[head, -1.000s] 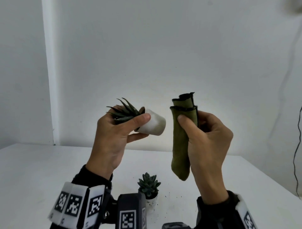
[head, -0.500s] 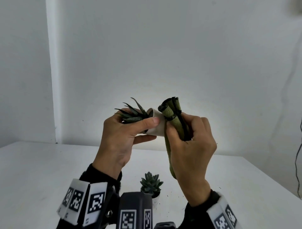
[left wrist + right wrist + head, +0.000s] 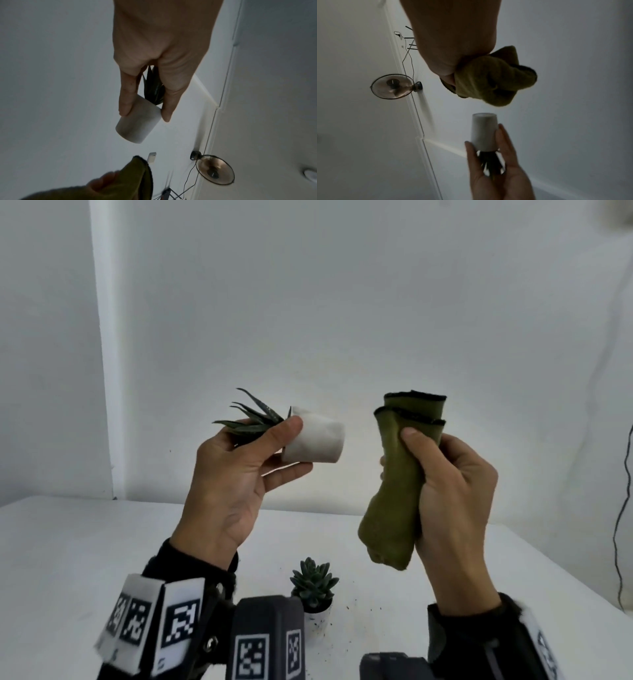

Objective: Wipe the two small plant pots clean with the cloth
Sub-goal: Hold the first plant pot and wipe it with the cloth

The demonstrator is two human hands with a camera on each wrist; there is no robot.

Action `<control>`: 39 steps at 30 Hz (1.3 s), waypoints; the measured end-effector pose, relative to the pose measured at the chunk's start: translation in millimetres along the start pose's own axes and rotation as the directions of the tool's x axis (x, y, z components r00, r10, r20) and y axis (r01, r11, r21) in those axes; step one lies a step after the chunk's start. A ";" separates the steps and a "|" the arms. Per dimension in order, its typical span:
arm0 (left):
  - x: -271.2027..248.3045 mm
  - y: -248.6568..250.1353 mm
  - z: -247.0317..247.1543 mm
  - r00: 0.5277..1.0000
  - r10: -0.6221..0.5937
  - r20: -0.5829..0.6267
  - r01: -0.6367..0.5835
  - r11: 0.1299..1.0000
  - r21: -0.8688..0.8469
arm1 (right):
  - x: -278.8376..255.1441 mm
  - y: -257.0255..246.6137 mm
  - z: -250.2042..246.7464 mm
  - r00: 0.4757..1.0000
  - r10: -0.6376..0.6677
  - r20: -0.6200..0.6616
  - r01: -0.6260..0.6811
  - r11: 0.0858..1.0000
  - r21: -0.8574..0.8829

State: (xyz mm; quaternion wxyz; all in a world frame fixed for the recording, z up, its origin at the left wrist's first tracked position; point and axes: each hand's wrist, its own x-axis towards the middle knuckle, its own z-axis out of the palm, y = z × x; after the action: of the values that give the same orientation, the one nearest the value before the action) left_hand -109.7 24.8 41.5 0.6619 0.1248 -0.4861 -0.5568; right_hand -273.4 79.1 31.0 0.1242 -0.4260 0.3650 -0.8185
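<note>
Holding the white pot (image 3: 313, 439) sideways in my left hand (image 3: 236, 477), just left of the cloth (image 3: 397, 481) gripped by my right hand (image 3: 452, 498), I judge wiping continues: press cloth against it.

Both forearms are raised in front of the chest, dark sleeves at the wrists. The left hand (image 3: 236, 474) is turned palm toward the camera, its grip a pinch between thumb tip above and fingers below, index finger stretched out toward the right. The right hand (image 3: 452, 491), well apart from the left grip, shows its back, fingers curled tight, thumb pressed upward across the front.
</note>
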 end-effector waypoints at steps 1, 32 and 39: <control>0.4 -1.1 0.3 0.999 -0.032 0.014 0.032 0.999 -0.021 | -2.1 -2.2 2.3 0.999 0.004 0.033 -0.004 1.000 -0.002; 0.5 -21.6 -11.0 0.957 0.137 0.256 -0.208 0.939 0.274 | -17.3 -5.0 14.0 0.975 -0.186 0.125 0.210 0.953 -0.219; -6.7 -10.2 -1.7 0.904 0.193 0.382 -0.373 0.792 0.483 | -14.7 1.1 14.1 0.968 -0.245 0.050 0.245 0.890 -0.385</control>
State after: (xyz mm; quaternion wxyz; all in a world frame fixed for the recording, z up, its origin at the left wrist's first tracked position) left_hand -114.0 26.4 30.0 0.5898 0.1429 -0.7357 -0.3009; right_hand -253.5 78.9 26.6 -0.0668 -0.4848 0.4629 -0.7391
